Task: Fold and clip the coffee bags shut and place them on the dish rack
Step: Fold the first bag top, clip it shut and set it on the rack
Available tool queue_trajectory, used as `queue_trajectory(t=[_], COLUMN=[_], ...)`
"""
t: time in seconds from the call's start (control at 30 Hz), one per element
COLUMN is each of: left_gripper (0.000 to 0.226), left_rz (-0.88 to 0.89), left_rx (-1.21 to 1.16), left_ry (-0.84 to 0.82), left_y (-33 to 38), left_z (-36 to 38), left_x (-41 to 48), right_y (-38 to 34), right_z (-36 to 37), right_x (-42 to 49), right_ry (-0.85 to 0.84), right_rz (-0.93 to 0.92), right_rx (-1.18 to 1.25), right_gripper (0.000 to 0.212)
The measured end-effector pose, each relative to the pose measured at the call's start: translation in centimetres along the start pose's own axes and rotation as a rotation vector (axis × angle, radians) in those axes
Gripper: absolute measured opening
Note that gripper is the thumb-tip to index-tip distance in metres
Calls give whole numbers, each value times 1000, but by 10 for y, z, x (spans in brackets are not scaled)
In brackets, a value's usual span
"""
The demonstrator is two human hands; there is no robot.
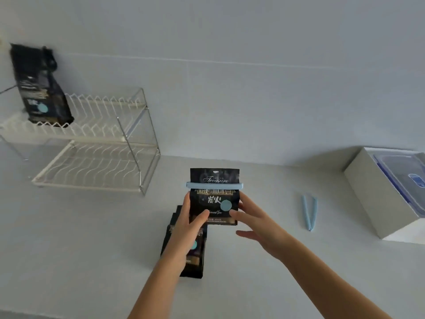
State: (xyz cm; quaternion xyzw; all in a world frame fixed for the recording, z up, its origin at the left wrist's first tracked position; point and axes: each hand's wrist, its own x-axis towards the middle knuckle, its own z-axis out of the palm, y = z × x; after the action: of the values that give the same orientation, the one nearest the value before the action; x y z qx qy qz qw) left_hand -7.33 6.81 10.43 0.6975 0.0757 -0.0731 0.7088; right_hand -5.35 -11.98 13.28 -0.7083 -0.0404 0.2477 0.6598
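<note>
A black coffee bag [213, 199] stands upright at the middle of the counter, with a light blue clip [213, 185] clamped across its upper part. My left hand [192, 223] grips its left side and my right hand [250, 217] holds its right side. Under my left forearm another black coffee bag [200, 256] lies flat on the counter, partly hidden. A third black coffee bag [39, 88] stands on the top tier of the white wire dish rack [96, 143] at the left.
A spare light blue clip [310, 212] lies open on the counter to the right. Further right stands a grey box [377, 192] holding a clear lidded container [404, 173]. The wall runs close behind the counter.
</note>
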Motion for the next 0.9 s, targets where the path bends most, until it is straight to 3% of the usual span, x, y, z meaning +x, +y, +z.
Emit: queue_trajectory(t=[0.1, 0.23, 0.37, 0.43, 0.57, 0.73, 0.9], left_gripper=[54, 48, 49, 48, 51, 55, 54], left_rz=[81, 177, 269, 320, 364, 360, 317], left_rx=[-66, -101, -86, -52, 28, 78, -17], left_ry=[121, 309, 382, 385, 368, 439, 379], left_y=[16, 44, 90, 117, 162, 189, 184], left_z=[-34, -81, -144, -179, -250, -316, -347], left_x=[-16, -30, -21, -9, 32, 104, 168], right_y=[-27, -72, -130, -161, -212, -234, -230], right_z=[27, 74, 115, 136, 186, 240, 270], right_x=[17, 49, 92, 114, 158, 221, 285], right_ry=[-173, -252, -316, -333, -289, -198, -71], right_rz=[-35, -106, -178, -218, -282, -279, -241], right_rx=[-15, -105, -117, -114, -80, -41, 32], right_gripper=[44, 34, 45, 39, 20, 37, 38])
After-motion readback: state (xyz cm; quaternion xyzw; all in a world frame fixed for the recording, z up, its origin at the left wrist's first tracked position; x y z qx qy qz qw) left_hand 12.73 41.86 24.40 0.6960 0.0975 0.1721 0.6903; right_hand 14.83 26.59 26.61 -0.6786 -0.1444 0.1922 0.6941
